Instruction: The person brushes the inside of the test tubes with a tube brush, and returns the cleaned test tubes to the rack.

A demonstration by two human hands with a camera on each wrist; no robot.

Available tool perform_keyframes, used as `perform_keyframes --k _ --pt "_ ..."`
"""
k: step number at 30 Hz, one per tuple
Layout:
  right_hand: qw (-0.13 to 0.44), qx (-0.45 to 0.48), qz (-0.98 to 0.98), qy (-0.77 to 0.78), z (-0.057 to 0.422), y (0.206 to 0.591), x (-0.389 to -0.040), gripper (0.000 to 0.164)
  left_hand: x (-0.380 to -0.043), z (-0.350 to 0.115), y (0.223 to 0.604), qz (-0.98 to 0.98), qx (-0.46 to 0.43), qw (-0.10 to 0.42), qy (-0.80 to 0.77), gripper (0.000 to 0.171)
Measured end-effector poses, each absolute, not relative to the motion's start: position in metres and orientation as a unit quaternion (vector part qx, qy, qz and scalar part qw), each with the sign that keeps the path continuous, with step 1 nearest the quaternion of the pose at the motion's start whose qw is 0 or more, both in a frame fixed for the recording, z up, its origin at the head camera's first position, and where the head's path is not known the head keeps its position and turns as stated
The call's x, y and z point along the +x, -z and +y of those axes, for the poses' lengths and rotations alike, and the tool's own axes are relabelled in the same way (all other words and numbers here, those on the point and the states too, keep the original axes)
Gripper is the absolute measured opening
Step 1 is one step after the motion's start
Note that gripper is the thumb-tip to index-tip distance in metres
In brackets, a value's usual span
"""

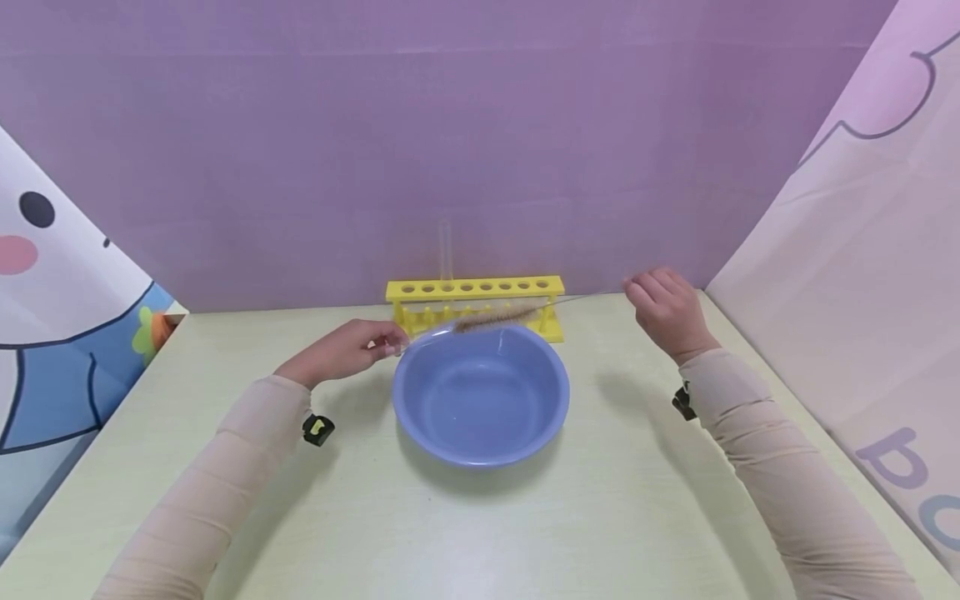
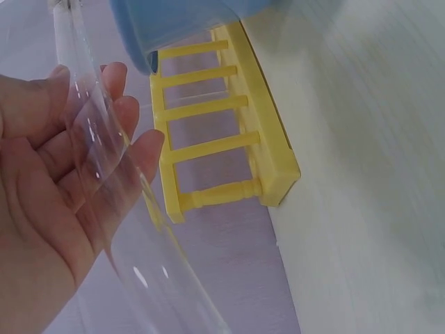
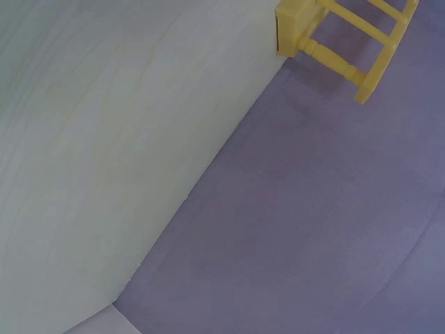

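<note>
A clear glass test tube [image 2: 163,278] lies across the fingers of my left hand [image 1: 352,350], which pinches it near the basin's left rim. From my right hand [image 1: 667,308] a thin wire handle runs leftward to a test tube brush [image 1: 498,317]. Its tan bristles hang above the back rim of the blue basin [image 1: 480,454]. The brush tip points towards the tube; whether it sits inside the mouth I cannot tell. The right wrist view shows neither the right hand nor the brush.
Behind the basin stands a yellow test tube rack [image 1: 475,288], with another clear test tube [image 1: 446,250] upright in one hole. A purple backdrop [image 1: 480,150] rises at the back of the pale table [image 1: 480,542]. Printed cloth panels flank both sides.
</note>
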State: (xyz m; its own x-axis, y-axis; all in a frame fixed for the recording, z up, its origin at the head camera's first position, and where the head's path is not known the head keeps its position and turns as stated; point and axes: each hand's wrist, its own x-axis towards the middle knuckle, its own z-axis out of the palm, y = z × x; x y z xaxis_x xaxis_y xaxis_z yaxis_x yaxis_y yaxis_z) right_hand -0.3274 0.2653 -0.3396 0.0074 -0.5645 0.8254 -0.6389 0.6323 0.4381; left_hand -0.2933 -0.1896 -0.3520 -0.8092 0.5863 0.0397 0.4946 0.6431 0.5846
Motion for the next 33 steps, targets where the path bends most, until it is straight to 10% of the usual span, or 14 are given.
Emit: perform_keyframes --k 33 --pt "0.564 0.419 -0.709 -0.057 0.253 0.346 -0.330 0.025 -0.297 -0.191 0.355 0.892 0.306 0.082 -0.322 0.018"
